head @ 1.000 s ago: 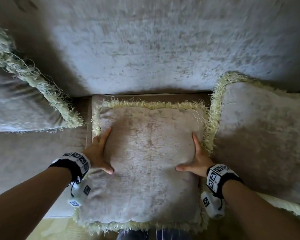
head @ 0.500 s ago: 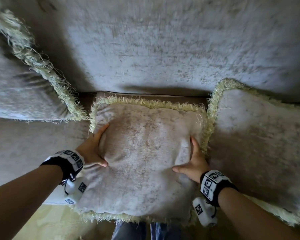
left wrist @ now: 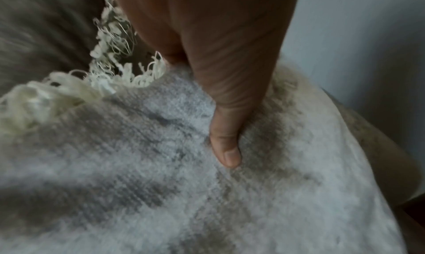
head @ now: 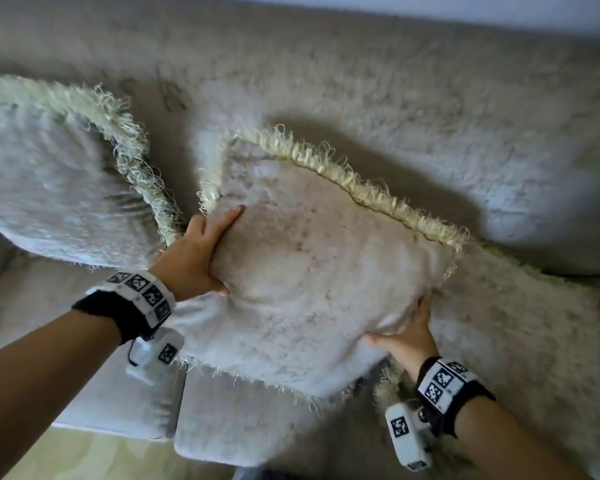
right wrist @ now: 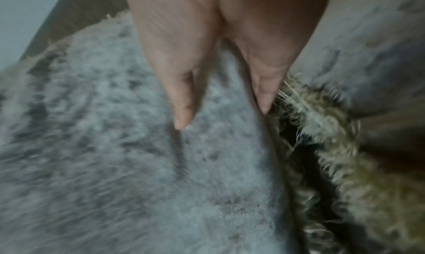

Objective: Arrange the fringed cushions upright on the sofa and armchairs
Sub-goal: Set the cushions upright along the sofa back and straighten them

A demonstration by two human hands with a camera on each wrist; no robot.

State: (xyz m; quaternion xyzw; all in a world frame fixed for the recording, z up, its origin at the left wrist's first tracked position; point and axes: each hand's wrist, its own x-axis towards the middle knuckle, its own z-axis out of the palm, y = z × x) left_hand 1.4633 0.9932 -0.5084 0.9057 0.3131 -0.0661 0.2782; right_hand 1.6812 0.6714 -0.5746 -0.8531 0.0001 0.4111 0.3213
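Note:
I hold the middle fringed cushion (head: 319, 271), pale grey-beige with a cream fringe, lifted off the sofa seat and tilted, its top edge slanting down to the right in front of the backrest. My left hand (head: 201, 254) grips its left edge; in the left wrist view the thumb (left wrist: 226, 149) digs into the cushion's face (left wrist: 161, 185). My right hand (head: 406, 337) grips the lower right edge, with its thumb (right wrist: 181, 109) on the front of the cushion (right wrist: 115, 167) and the other fingers hidden behind it. A second fringed cushion (head: 49, 185) leans at the left. A third fringed cushion (head: 520, 323) lies at the right.
The sofa backrest (head: 361, 74) fills the upper part of the head view, under a strip of wall. Seat cushions (head: 111, 393) show below my left arm, with their front edge and yellowish floor (head: 84, 459) beneath. The right cushion's fringe (right wrist: 333, 149) brushes my right hand.
The middle cushion lay flat on the seat with both hands pressing its sides. It is now raised and tilted toward the backrest, and both hands have closed on its edges.

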